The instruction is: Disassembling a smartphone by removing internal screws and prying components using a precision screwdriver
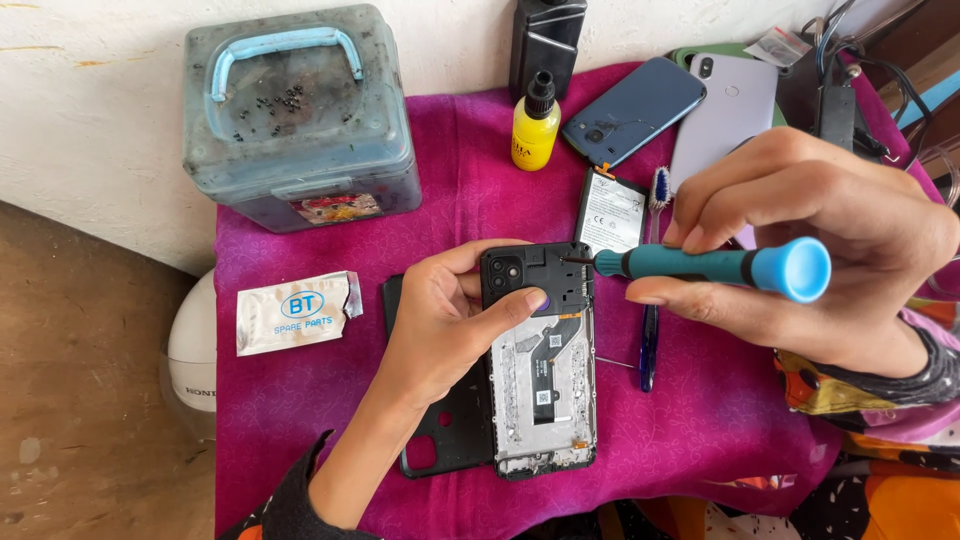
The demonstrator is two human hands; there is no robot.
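The left hand (440, 320) gripped the opened smartphone (541, 360) near its top, fingers curled over the camera corner and thumb pressed on the inner frame. The right hand (810, 250) pinched a teal precision screwdriver (710, 265), fingers narrow round the shaft, its tip touching the phone's upper right edge just beyond the left thumb (prob. on a screw, too small to tell). A black back cover (440, 440) lay under the left palm, partly beneath the phone. Just behind the screwdriver tip sat a loose battery (610, 212) w/ a toothbrush (652, 330) beside it. Farther back: yellow dropper bottle (535, 130), blue phone (634, 110), all on the magenta cloth (300, 400).
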